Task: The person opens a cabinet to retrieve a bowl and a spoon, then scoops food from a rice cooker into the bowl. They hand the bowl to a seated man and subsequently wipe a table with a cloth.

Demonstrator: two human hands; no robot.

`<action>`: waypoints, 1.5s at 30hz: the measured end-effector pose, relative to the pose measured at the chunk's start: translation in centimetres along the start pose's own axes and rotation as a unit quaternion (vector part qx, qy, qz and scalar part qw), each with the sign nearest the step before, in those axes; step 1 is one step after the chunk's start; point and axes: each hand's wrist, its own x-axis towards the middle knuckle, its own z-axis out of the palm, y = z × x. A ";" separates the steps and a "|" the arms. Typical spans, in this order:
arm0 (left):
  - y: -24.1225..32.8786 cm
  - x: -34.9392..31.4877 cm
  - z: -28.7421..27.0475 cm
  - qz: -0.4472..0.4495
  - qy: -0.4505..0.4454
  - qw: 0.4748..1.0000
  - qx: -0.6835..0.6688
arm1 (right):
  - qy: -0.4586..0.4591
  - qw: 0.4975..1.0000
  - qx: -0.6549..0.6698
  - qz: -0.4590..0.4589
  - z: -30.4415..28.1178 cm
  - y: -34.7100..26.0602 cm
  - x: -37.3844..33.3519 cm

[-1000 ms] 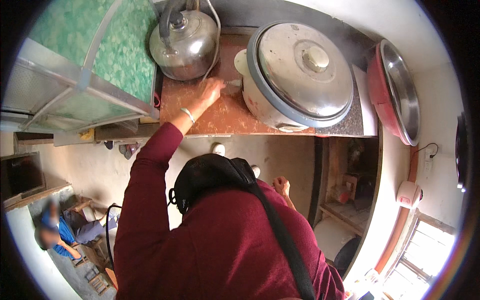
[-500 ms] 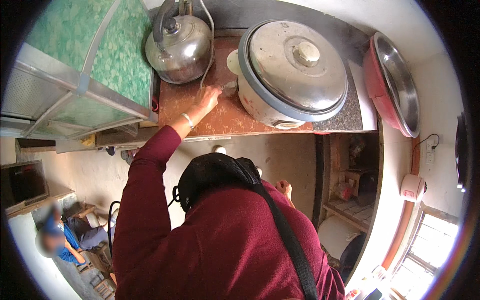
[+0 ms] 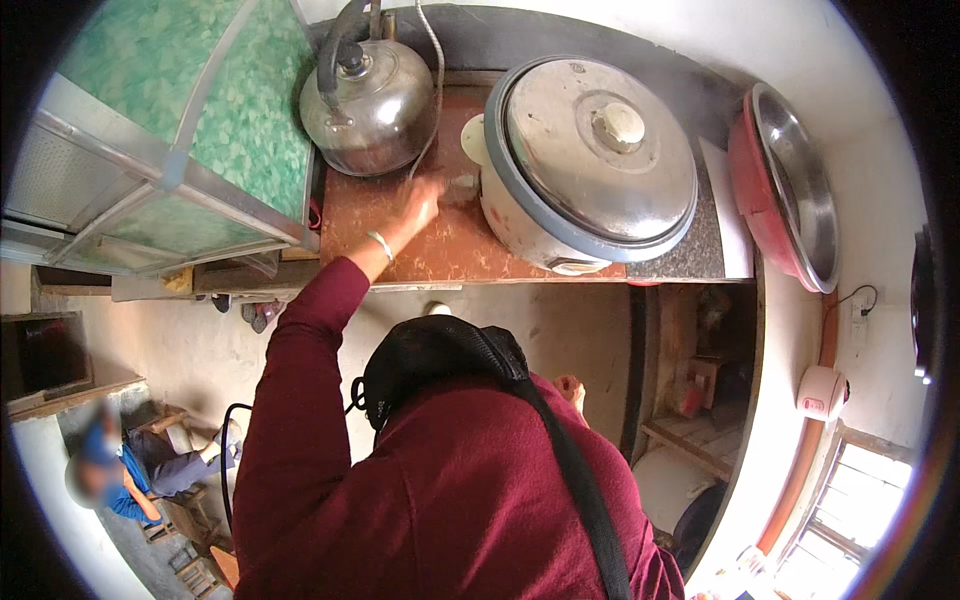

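My left hand (image 3: pixel 420 205) reaches out over a brown counter (image 3: pixel 440 255), a thin bangle on its wrist. Its fingertips rest at a small grey thing (image 3: pixel 462 186) between a steel kettle (image 3: pixel 370 110) and a large grey cooker with a metal lid (image 3: pixel 600 150). Whether the fingers grip that thing is hidden. My right hand (image 3: pixel 570 388) hangs low beside my chest, fingers curled, with nothing seen in it. My dark red sleeve and a black bag with its strap (image 3: pixel 440 360) fill the middle of the view.
A green glass-fronted cabinet (image 3: pixel 200 130) stands left of the kettle. A red basin holding a steel bowl (image 3: pixel 790 190) leans at the right. Shelves (image 3: pixel 700 420) sit under the counter. A person in blue (image 3: pixel 120 470) sits low at the left.
My left hand has slid a little further toward the cooker's side. The view has tilted, so the kettle and cooker sit higher in the picture. My right hand stays by my chest.
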 end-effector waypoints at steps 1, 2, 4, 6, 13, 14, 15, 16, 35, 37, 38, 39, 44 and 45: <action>0.7 -0.6 -1.1 0.030 -0.004 0.999 -0.016 | 0.008 1.000 -0.003 -0.003 0.2 0.3 0.2; 1.2 -1.2 -2.3 0.060 -0.008 0.998 -0.032 | 0.015 1.000 -0.010 -0.008 0.3 0.5 0.7; -1.2 -0.4 -4.8 0.062 0.053 0.997 -0.002 | 0.015 0.999 -0.025 -0.014 0.6 0.5 0.7; -2.5 -1.0 -6.5 -0.034 0.025 0.999 0.003 | -0.017 1.000 -0.005 0.002 0.2 -1.3 0.6; 2.1 -3.0 -13.1 -0.058 0.121 0.978 -0.157 | -0.062 0.998 -0.012 -0.026 1.8 -1.3 2.2; 2.1 -2.6 -14.6 -0.081 0.150 0.964 -0.203 | -0.065 0.997 -0.007 -0.035 1.4 -2.3 2.7; 1.9 -2.1 -16.0 -0.101 0.179 0.947 -0.248 | -0.066 0.998 0.001 -0.023 1.0 -3.3 3.1; 1.8 -1.3 -17.5 -0.116 0.206 0.926 -0.296 | -0.064 0.998 0.010 -0.009 0.9 -4.0 3.4; -4.0 24.2 -38.9 -0.018 0.318 0.569 -0.758 | 0.061 0.997 0.037 0.043 6.1 1.4 0.8; -5.6 26.0 -39.0 -0.044 0.342 0.556 -0.756 | 0.080 0.994 0.041 0.066 6.6 1.5 0.2; -7.0 27.1 -38.9 -0.034 0.362 0.531 -0.766 | 0.086 0.993 0.035 0.078 6.7 1.3 -0.2; -7.7 27.8 -38.8 -0.038 0.364 0.526 -0.768 | 0.091 0.991 0.028 0.093 6.5 0.8 -0.8; -10.0 30.4 -38.3 -0.086 0.353 0.508 -0.781 | 0.120 0.982 0.079 0.125 7.1 0.0 -3.0; -10.0 30.8 -38.3 -0.091 0.348 0.517 -0.777 | 0.133 0.981 0.071 0.124 7.1 -0.3 -3.5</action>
